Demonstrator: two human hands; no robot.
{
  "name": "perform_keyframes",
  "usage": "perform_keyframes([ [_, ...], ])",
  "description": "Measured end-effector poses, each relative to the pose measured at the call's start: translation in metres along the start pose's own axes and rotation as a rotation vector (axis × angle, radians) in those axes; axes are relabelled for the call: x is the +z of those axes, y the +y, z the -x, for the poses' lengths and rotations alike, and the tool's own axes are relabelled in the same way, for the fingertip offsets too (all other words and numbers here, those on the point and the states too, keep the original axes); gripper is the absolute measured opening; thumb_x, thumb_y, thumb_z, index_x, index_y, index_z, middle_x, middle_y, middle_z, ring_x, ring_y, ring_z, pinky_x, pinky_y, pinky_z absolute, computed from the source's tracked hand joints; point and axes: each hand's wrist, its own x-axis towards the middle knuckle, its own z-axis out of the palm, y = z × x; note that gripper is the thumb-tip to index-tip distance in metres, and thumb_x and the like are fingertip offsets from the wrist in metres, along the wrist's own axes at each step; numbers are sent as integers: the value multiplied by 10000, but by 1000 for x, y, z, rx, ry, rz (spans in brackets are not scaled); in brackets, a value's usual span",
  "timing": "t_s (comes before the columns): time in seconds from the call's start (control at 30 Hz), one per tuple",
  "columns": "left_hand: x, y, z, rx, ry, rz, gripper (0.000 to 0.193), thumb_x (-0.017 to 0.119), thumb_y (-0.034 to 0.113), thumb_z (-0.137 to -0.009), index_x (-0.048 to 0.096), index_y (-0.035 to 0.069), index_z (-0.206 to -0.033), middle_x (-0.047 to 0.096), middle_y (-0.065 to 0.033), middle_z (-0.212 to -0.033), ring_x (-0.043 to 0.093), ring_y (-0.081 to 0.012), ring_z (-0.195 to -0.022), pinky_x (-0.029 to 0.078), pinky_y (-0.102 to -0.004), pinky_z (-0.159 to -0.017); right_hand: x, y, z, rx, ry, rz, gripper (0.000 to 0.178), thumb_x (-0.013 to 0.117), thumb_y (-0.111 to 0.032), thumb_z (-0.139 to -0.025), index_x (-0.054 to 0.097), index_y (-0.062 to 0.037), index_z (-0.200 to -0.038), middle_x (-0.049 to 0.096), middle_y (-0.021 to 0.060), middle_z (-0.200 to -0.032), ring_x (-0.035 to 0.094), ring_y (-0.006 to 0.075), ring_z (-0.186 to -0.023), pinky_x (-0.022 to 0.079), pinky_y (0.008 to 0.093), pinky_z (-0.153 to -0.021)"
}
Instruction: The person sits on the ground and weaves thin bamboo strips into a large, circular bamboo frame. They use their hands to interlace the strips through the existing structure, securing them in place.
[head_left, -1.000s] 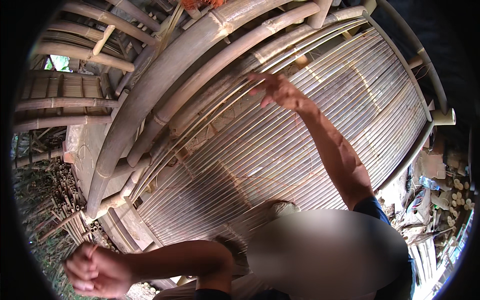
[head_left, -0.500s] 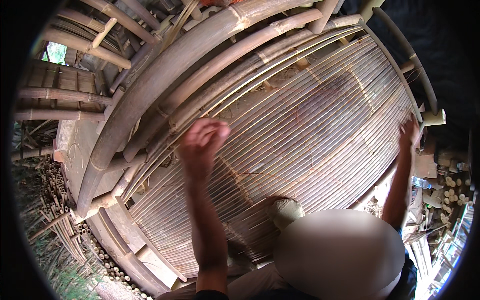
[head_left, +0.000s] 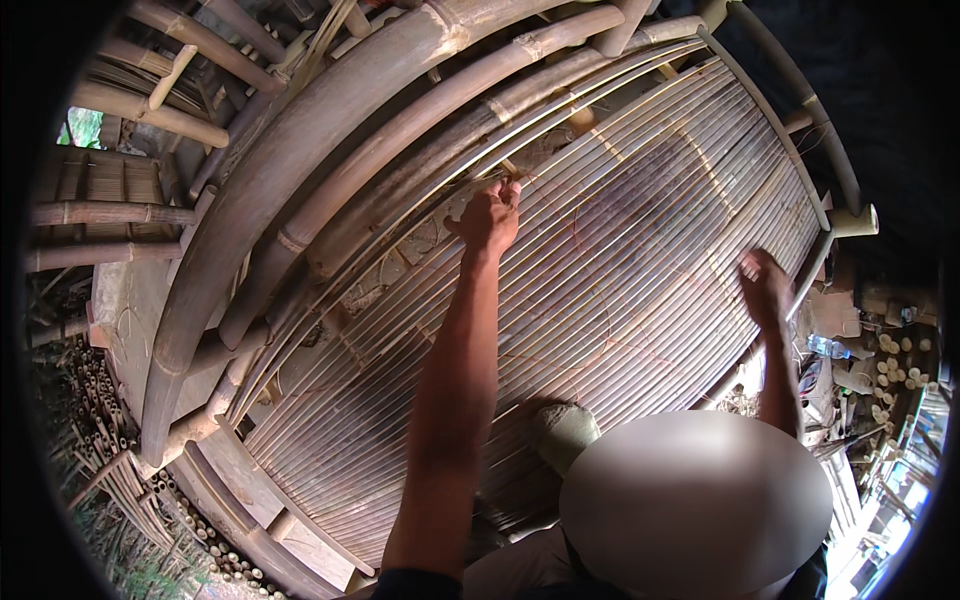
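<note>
A bamboo bench seat [head_left: 640, 310] made of many thin parallel slats fills the middle of the view. My left hand [head_left: 488, 218] reaches to the far edge of the slats, thumb spread to the left and fingers forward over the outermost slats, beside a gap. It looks open. My right hand [head_left: 766, 285] rests on the slats near their right end, fingers slightly bent with nothing seen in them. Thin reddish-brown strands [head_left: 608, 300] lie loosely across the slats. My foot or knee [head_left: 563, 432] shows at the near edge, and a blurred oval hides the area right of it.
Thick curved bamboo poles [head_left: 290, 150] run along the far side. A bamboo crossbar [head_left: 855, 220] juts out at the right end. Stacked cut bamboo [head_left: 215, 540] lies at lower left. A plastic bottle [head_left: 828, 347] and bamboo pieces [head_left: 895, 375] lie at the right.
My left hand has moved right and away from me to the far slats, its fingers uncurling. My right hand has shifted left from the bench's right edge onto the slats.
</note>
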Motion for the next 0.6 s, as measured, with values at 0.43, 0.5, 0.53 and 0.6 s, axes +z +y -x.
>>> perform_keyframes([
  [0.43, 6, 31, -3, 54, -93, 214, 396, 549, 496, -904, 739, 186, -1062, 721, -106, -1053, 673, -338, -991, 196, -707, -1032, 109, -207, -56, -1033, 362, 345, 297, 527, -245, -931, 588, 26, -1035, 627, 186, -1005, 643, 246, -856, 476, 485, -792],
  [0.5, 3, 28, -1, 41, -81, 226, 383, 535, 476, -913, 738, 189, -1063, 723, -111, -1041, 672, -336, -997, 196, -700, -1041, 68, -228, -53, -760, -583, 102, 412, 460, -334, -999, 608, 48, -954, 643, 162, -796, 646, 214, -652, 524, 397, -637],
  [0.53, 2, 29, 1, -5, -67, 228, 380, 528, 473, -917, 736, 191, -1063, 724, -113, -1035, 673, -332, -994, 207, -694, -1038, 44, -237, -51, -571, -1033, -27, 492, 427, -378, -1033, 618, 59, -913, 651, 150, -692, 647, 198, -549, 548, 353, -559],
  [0.6, 1, 31, -1, -59, -47, 199, 376, 513, 467, -924, 731, 196, -1065, 725, -117, -1023, 672, -322, -999, 225, -683, -1037, 9, -229, -50, -760, -1409, -305, 624, 410, -506, -1011, 635, 58, -865, 590, 81, -527, 603, 185, -431, 555, 348, -488],
])
